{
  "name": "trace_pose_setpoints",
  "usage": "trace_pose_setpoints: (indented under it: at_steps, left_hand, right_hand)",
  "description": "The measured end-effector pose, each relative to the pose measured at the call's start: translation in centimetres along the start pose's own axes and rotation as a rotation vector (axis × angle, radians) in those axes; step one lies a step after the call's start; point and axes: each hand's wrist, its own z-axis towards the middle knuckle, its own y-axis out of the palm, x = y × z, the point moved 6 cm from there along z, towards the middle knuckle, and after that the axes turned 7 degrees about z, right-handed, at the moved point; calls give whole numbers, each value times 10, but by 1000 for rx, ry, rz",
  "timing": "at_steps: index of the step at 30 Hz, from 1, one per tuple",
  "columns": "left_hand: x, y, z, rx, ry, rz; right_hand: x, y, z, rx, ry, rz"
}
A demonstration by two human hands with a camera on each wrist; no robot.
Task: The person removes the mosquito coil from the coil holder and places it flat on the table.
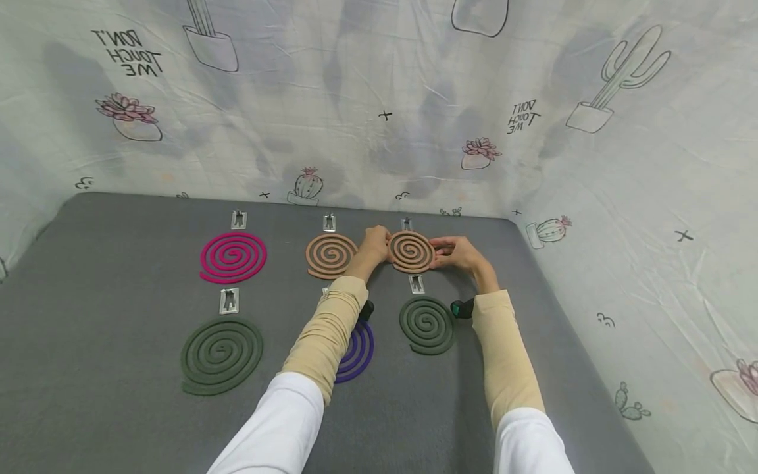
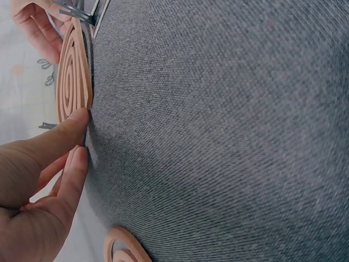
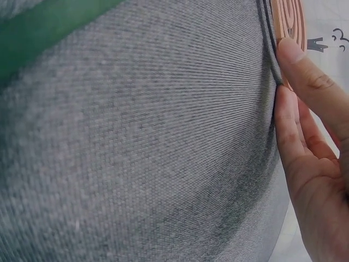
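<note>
A tan mosquito coil (image 1: 411,249) is held by its two sides at the back right of the grey table. My left hand (image 1: 373,245) pinches its left edge, thumb on top and fingers beneath. On the opposite edge, my right hand (image 1: 460,253) grips it the same way, the thumb (image 3: 294,52) lying on the coil's face. Both wrist views show a thin dark layer along the coil's underside. A metal coil stand (image 1: 406,224) lies just behind it, and another stand (image 1: 417,284) lies in front.
Left of my left hand lies a second tan coil (image 1: 331,255), then a pink coil (image 1: 233,257). In front are a dark green coil (image 1: 222,349), a purple coil (image 1: 361,355) partly hidden by my left arm, and another green coil (image 1: 426,324). Printed cloth (image 1: 355,118) walls the table.
</note>
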Motion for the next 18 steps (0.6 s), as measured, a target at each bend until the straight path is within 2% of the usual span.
trace_pose_setpoints:
  at_steps: [8, 18]
  left_hand:
    - [1, 1, 0, 10, 8, 6]
    - [0, 4, 9, -8, 17, 56]
  right_hand:
    - [-4, 2, -3, -1, -8, -28]
    - [-1, 2, -1, 14, -12, -22]
